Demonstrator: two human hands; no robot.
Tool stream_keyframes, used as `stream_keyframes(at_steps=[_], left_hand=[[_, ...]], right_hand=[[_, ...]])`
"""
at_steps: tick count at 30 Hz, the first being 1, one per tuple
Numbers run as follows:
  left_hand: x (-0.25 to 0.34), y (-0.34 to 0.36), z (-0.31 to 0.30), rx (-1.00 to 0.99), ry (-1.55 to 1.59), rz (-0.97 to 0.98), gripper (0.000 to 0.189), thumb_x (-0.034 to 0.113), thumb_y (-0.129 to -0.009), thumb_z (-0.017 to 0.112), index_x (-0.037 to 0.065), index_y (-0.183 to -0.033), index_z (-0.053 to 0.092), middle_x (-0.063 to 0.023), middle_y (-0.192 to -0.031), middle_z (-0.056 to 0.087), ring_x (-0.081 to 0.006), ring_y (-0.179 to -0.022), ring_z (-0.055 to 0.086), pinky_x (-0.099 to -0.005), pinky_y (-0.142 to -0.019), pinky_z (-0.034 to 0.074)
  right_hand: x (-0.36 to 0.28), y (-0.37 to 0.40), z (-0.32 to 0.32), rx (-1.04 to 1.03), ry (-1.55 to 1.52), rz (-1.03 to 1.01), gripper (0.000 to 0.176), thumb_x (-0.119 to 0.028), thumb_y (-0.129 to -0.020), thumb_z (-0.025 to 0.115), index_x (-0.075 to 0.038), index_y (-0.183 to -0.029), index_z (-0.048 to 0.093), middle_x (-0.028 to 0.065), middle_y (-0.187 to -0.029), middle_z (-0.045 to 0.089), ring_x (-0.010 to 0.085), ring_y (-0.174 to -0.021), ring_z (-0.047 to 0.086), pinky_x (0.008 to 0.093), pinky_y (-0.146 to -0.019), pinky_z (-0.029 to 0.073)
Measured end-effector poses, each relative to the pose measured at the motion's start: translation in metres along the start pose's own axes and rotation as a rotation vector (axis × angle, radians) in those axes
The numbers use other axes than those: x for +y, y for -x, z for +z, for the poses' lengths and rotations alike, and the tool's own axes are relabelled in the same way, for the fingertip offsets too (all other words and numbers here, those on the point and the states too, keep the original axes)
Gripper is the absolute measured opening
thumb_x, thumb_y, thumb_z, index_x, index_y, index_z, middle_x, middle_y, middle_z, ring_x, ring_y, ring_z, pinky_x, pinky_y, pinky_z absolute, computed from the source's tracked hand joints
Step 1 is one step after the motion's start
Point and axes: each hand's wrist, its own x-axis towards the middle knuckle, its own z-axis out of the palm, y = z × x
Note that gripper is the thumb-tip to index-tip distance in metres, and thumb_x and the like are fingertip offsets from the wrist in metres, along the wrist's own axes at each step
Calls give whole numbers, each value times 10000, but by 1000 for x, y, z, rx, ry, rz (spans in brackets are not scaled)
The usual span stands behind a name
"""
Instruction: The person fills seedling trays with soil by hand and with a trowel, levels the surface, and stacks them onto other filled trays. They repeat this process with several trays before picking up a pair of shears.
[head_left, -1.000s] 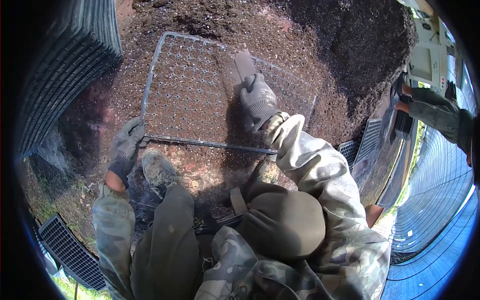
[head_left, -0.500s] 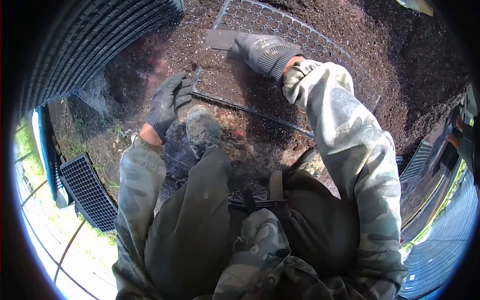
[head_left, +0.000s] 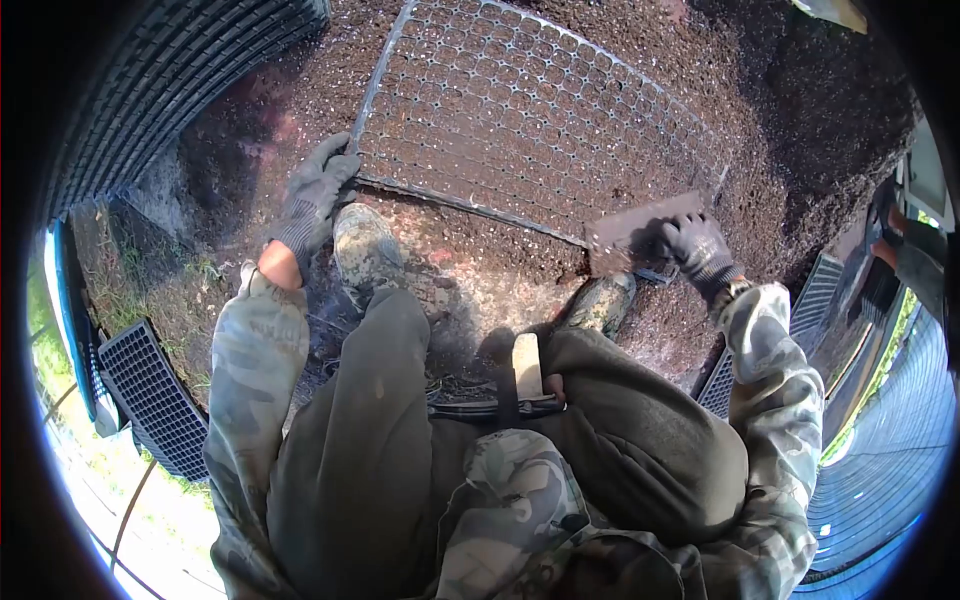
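A black seedling tray (head_left: 470, 150) lies on the soil-strewn ground, its cells largely filled with dark potting soil. My left hand (head_left: 318, 192), in a grey knit glove, is closed at the tray's near left corner, with the fingertips against its rim. At the near right corner, my gloved right hand (head_left: 697, 248) grips a flat rectangular scraper board (head_left: 640, 234). The board lies across the tray's near edge, with some loose soil by it. Cell dividers show over much of the tray, while soil covers them along the near side.
Stacked black trays (head_left: 190, 90) stand at the upper left. A heap of dark soil (head_left: 830, 110) spreads to the right. Another tray (head_left: 152, 400) leans at the lower left. My left boot (head_left: 365, 250) is close to the tray. Another person's arm (head_left: 915, 260) shows at the far right.
My right hand has swept the scraper board from the tray's left side to its near right corner, exposing cell dividers. My left hand has closed in on the near left corner.
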Motion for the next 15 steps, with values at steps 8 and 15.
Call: stream_keyframes(at_steps=[8, 15], left_hand=[[5, 19, -7, 25, 60, 129, 605, 85, -879, 594, 22, -1425, 340, -2, -803, 554, -57, -699, 511, -185, -601, 427], [-28, 36, -28, 59, -405, 254, 479, 166, -870, 576, 97, -1339, 511, -70, -972, 641, -170, -871, 590, -315, -819, 479]], right_hand=[[104, 55, 180, 231, 91, 50, 319, -298, -782, 656, -227, -1093, 633, 79, -1154, 609, 306, -1167, 520, 448, -1046, 354], [41, 18, -54, 138, -345, 289, 322, -263, -914, 571, -103, -1194, 569, 137, -1129, 578, 303, -1030, 598, 418, -919, 484]])
